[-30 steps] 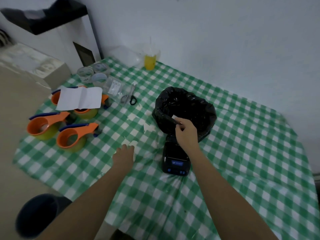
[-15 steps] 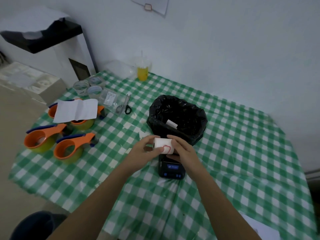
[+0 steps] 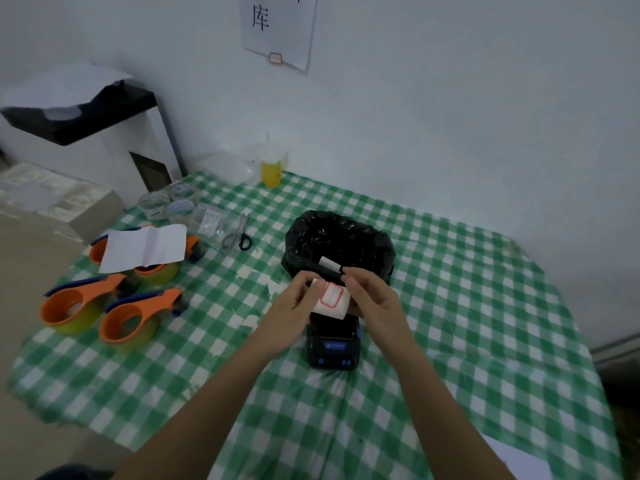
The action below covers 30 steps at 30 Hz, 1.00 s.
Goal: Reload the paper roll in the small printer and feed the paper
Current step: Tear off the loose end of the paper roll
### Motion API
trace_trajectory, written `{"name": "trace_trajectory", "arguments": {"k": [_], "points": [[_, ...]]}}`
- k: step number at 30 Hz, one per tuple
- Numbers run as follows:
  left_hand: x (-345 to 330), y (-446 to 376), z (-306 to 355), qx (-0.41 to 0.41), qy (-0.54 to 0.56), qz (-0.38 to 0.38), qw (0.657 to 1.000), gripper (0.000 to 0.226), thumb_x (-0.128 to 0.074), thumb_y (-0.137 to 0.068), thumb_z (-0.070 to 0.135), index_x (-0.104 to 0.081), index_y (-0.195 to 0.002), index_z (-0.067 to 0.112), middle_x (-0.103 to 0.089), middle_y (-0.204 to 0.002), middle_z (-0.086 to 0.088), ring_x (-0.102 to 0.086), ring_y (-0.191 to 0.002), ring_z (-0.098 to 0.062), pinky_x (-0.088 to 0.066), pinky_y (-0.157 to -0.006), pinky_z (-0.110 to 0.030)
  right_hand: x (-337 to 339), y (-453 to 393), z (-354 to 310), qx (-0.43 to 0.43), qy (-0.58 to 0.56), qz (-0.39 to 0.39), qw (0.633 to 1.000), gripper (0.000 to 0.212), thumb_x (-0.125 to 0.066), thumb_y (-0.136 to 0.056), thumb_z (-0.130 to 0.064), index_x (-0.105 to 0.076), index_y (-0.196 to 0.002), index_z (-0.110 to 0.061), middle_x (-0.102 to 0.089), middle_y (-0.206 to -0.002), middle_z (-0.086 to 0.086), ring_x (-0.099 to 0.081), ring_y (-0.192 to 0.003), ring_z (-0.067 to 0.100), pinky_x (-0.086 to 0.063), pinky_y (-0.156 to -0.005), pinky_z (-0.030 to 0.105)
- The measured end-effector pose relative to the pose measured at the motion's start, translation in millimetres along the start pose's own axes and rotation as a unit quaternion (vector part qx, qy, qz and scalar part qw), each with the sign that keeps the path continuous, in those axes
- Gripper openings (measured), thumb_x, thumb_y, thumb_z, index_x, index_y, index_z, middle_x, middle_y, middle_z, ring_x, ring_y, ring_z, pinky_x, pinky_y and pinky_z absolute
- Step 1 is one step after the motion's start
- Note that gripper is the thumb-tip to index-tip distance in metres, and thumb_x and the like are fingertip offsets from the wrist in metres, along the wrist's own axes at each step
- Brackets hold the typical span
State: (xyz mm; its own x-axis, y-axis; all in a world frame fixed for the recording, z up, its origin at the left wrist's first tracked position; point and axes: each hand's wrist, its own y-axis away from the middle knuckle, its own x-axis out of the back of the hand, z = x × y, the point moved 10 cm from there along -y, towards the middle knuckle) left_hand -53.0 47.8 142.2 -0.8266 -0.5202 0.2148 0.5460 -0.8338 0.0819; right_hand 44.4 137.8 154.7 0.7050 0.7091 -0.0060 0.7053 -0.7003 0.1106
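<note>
A white paper roll [image 3: 330, 300] with a red-outlined label on it is held just above the small black printer [image 3: 333, 344], which sits on the green checked tablecloth [image 3: 450, 306]. My left hand [image 3: 294, 304] grips the roll's left end. My right hand [image 3: 372, 296] pinches its upper right edge with fingertips. The printer's back part is hidden behind the roll and my hands; its front panel with blue buttons faces me.
A bin lined with a black bag [image 3: 341, 244] stands right behind the printer, a paper scrap inside. Three orange tape dispensers [image 3: 128, 317], a white sheet [image 3: 145, 245], scissors [image 3: 239, 233], tape rolls [image 3: 166, 202] and a yellow cup [image 3: 272, 171] lie left and back.
My left hand lifted the roll from the cloth and my right hand left the bin. Both hands now hold the roll over the printer, turned so its red label faces up.
</note>
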Motion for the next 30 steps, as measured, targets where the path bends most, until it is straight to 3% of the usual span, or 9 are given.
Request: {"name": "trace_trajectory", "arguments": {"k": [5, 8, 12, 13, 15, 17, 20, 22, 30], "points": [[0, 5, 8, 0.005, -0.003, 0.009, 1.0, 0.034, -0.026, -0.095, 0.042, -0.052, -0.097, 0.019, -0.054, -0.077, 0.003, -0.048, -0.058, -0.001, -0.043, -0.063, -0.028, -2, 2, 0, -0.008, 0.001, -0.018, 1.0, 0.015, -0.056, -0.09, -0.011, -0.066, -0.101, -0.012, -0.066, -0.104, 0.015, -0.065, -0.095, 0.023, -0.058, -0.077, 0.033], [-4, 8, 12, 0.004, -0.017, -0.01, 1.0, 0.051, -0.015, -0.087, 0.056, -0.049, -0.104, 0.022, -0.055, -0.079, 0.006, -0.048, -0.055, 0.007, -0.045, -0.062, -0.025, -1, 3, 3, -0.039, -0.046, -0.004, 0.998, 0.015, -0.055, -0.09, -0.011, -0.065, -0.102, -0.01, -0.067, -0.097, 0.01, -0.067, -0.085, 0.015, -0.058, -0.069, 0.027], [-3, 7, 22, -0.026, -0.029, -0.006, 0.999, 0.029, -0.029, -0.092, 0.049, -0.05, -0.096, 0.031, -0.055, -0.077, 0.01, -0.049, -0.058, 0.003, -0.045, -0.063, -0.03, -4, 7, 0, -0.047, -0.082, -0.01, 0.995, 0.013, -0.054, -0.091, -0.012, -0.066, -0.096, -0.014, -0.067, -0.09, 0.004, -0.068, -0.078, 0.009, -0.057, -0.063, 0.025], [-2, 6, 23, -0.029, -0.035, 0.002, 0.999, 0.023, -0.031, -0.094, 0.044, -0.05, -0.093, 0.031, -0.055, -0.075, 0.01, -0.049, -0.058, 0.003, -0.045, -0.062, -0.03, -4, 8, -2, -0.037, -0.065, -0.007, 0.997, 0.012, -0.055, -0.091, -0.012, -0.066, -0.094, -0.016, -0.067, -0.092, 0.004, -0.067, -0.082, 0.013, -0.058, -0.066, 0.027], [0, 5, 25, -0.031, -0.045, 0.011, 0.998, 0.02, -0.034, -0.095, 0.04, -0.05, -0.088, 0.031, -0.055, -0.072, 0.009, -0.049, -0.057, 0.002, -0.043, -0.06, -0.029, 7, 9, -16, 0.047, 0.075, 0.039, 0.995, 0.01, -0.059, -0.088, -0.015, -0.067, -0.09, -0.021, -0.065, -0.095, 0.0, -0.064, -0.087, 0.016, -0.056, -0.074, 0.029], [1, 4, 26, -0.033, -0.048, 0.014, 0.998, 0.02, -0.035, -0.094, 0.041, -0.05, -0.085, 0.032, -0.056, -0.069, 0.012, -0.047, -0.055, 0.0, -0.042, -0.059, -0.031, 11, 17, -42, 0.178, 0.243, 0.089, 0.949, 0.008, -0.064, -0.085, -0.02, -0.069, -0.088, -0.025, -0.062, -0.095, -0.005, -0.059, -0.088, 0.012, -0.05, -0.077, 0.023], [2, 2, 28, -0.041, -0.072, 0.02, 0.996, 0.022, -0.033, -0.094, 0.045, -0.05, -0.081, 0.038, -0.054, -0.063, 0.017, -0.045, -0.052, -0.004, -0.04, -0.059, -0.031, -4, 34, -63, 0.311, 0.343, 0.074, 0.883, 0.014, -0.064, -0.083, -0.03, -0.072, -0.09, -0.021, -0.064, -0.09, -0.004, -0.055, -0.088, 0.007, -0.042, -0.081, 0.012], [3, 0, 28, -0.041, -0.097, 0.024, 0.994, 0.021, -0.033, -0.093, 0.047, -0.049, -0.081, 0.041, -0.054, -0.061, 0.02, -0.044, -0.053, -0.004, -0.04, -0.06, -0.03, -11, 37, -63, 0.322, 0.376, 0.06, 0.867, 0.022, -0.06, -0.083, -0.034, -0.072, -0.09, -0.017, -0.066, -0.088, -0.003, -0.055, -0.086, 0.006, -0.042, -0.081, 0.011], [1, -1, 24, -0.033, -0.111, 0.02, 0.993, 0.024, -0.032, -0.09, 0.053, -0.05, -0.085, 0.038, -0.056, -0.069, 0.007, -0.051, -0.062, -0.013, -0.043, -0.064, -0.036, -9, 33, -60, 0.292, 0.371, 0.05, 0.88, 0.024, -0.054, -0.085, -0.032, -0.072, -0.091, -0.017, -0.071, -0.087, -0.004, -0.062, -0.079, 0.007, -0.052, -0.072, 0.02]]}}
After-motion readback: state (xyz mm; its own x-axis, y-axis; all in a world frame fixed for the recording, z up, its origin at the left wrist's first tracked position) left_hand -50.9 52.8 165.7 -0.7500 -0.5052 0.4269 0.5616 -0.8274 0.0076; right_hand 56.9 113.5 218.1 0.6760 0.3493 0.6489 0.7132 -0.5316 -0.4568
